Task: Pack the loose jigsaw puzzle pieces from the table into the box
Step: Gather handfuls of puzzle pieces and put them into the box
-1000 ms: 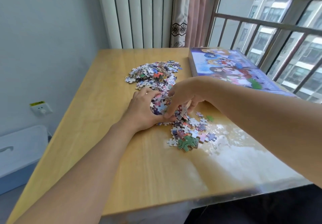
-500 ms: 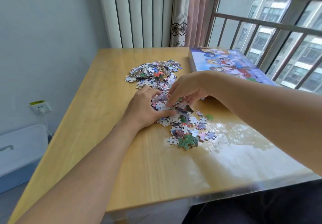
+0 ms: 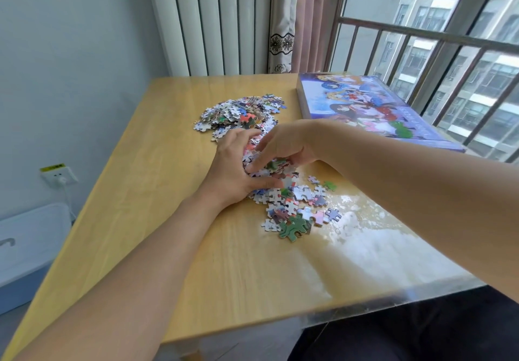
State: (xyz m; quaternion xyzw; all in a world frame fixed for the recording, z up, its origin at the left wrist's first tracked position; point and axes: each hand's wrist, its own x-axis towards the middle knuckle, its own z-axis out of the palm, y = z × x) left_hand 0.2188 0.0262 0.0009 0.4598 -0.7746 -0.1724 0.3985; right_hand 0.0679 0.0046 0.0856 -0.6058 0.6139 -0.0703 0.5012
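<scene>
Beside the closed blue illustrated cardboard box (image 3: 362, 105), both hands have drawn together, left hand (image 3: 233, 172) cupping and right hand (image 3: 286, 147) curled, gripping a clump of colourful loose jigsaw pieces (image 3: 273, 164), ready for lifting.

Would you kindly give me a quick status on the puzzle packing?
Both hands, left hand and right hand, cupped round a clump of puzzle pieces. Box closed, beside the window. Loose pieces still on table.
</scene>
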